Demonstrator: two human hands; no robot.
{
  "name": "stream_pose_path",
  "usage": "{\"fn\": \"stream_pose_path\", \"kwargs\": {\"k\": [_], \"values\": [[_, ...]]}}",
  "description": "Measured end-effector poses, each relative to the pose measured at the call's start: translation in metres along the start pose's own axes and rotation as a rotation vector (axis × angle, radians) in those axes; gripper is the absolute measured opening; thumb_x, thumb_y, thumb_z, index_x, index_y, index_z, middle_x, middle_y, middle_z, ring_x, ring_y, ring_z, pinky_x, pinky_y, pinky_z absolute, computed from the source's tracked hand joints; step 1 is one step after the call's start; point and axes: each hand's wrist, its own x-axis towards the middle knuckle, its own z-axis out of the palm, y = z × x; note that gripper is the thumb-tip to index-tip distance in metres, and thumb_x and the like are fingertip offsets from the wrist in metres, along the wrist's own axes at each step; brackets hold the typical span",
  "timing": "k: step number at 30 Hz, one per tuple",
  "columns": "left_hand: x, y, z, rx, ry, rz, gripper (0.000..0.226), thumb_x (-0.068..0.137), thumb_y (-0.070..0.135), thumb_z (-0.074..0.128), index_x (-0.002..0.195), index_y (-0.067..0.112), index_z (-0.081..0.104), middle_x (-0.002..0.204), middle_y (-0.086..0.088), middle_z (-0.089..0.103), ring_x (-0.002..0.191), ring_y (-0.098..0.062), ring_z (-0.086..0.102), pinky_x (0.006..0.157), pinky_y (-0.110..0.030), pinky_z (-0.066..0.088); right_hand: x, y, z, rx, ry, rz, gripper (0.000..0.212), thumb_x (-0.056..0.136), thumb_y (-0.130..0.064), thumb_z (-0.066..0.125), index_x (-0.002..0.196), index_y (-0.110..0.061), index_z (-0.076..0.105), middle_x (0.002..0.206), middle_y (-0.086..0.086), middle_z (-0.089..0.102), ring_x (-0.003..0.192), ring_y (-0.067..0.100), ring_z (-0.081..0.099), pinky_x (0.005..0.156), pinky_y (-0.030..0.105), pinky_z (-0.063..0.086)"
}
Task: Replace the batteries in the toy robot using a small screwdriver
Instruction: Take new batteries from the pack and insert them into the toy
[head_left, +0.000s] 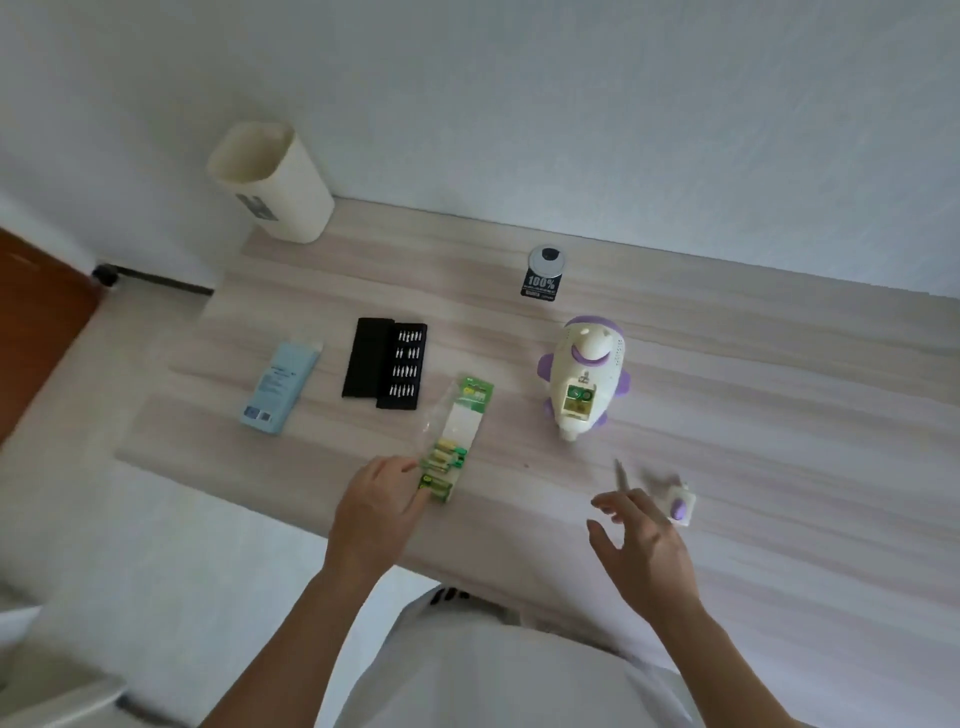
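Fetching fresh batteries seemed the step. The left hand touched the near end of the battery pack, grip unclear. The right hand hung spread, empty. The toy robot, compartment uncovered, lay beyond it. Next, probably, freeing one cell.

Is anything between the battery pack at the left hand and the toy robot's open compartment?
Nothing visible: bare table separates the battery pack from the toy robot. Its cover lies off, near the right hand. Something green shows inside the compartment, too blurred to identify.
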Motion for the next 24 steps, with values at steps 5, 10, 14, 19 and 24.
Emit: {"fn": "stream_pose_path", "kwargs": {"k": [5,10,14,19,24], "values": [[-0.018,-0.026,-0.005,-0.062,-0.002,-0.102,0.028,0.091,0.021,0.068,0.118,0.017,0.064,0.112,0.004,0.061,0.102,-0.016,0.058,0.088,-0.029,0.047,0.004,-0.033,0.027,0.031,-0.146,-0.058,0.02,0.084,-0.026,0.076,0.103,-0.025,0.069,0.098,-0.01,0.064,0.078,0.01,0.066,0.062,0.031,0.057],[-0.005,-0.05,-0.005,-0.109,-0.055,-0.112,0.025,0.092,0.022,0.066,0.117,0.02,0.064,0.109,0.007,0.061,0.101,-0.014,0.058,0.088,-0.031,0.049,0.016,-0.068,0.047,-0.005,-0.226,-0.068,0.019,0.09,-0.033,0.068,0.108,-0.03,0.065,0.1,-0.014,0.062,0.081,0.009,0.063,0.068,0.033,0.057],[0.022,-0.071,-0.003,-0.1,-0.134,-0.073,0.024,0.092,0.019,0.065,0.116,0.016,0.065,0.109,0.002,0.065,0.1,-0.018,0.059,0.087,-0.033,0.05,0.028,-0.098,0.064,0.004,-0.194,-0.011,0.018,0.089,-0.026,0.07,0.106,-0.026,0.067,0.097,-0.011,0.064,0.08,0.008,0.062,0.068,0.032,0.056],[0.055,-0.086,0.001,-0.142,-0.227,0.027,0.023,0.092,0.014,0.061,0.115,0.012,0.065,0.109,-0.001,0.063,0.1,-0.022,0.058,0.086,-0.032,0.045,0.043,-0.126,0.086,-0.008,-0.128,0.098,0.015,0.09,-0.019,0.069,0.104,-0.02,0.069,0.096,-0.006,0.066,0.079,0.014,0.063,0.064,0.027,0.051],[0.083,-0.094,0.007,-0.153,-0.289,0.134,0.015,0.092,0.013,0.059,0.104,0.013,0.068,0.101,-0.003,0.064,0.091,-0.021,0.055,0.075,-0.028,0.037,0.045,-0.134,0.104,0.005,-0.035,0.246,0.013,0.089,-0.014,0.068,0.101,-0.018,0.07,0.092,-0.005,0.066,0.077,0.017,0.065,0.062,0.026,0.045]]}}
